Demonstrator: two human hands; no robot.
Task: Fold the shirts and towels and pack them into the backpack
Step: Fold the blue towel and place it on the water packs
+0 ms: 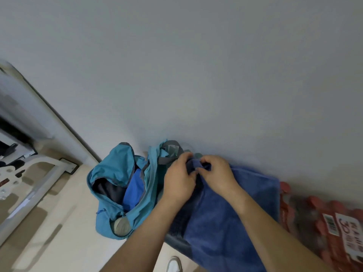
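The left hand [179, 177] and right hand [218, 173] are bunching the far edge of the blue towel [225, 222], each grip clenched on cloth. The towel is spreading nearward beneath them. The teal backpack [117, 169] is lying open just left.

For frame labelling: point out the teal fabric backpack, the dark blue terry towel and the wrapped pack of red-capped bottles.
Teal fabric backpack [110, 169]: head view, upper flap.
Dark blue terry towel [216, 222]: head view, hanging middle.
Wrapped pack of red-capped bottles [314, 202]: head view, a red cap.
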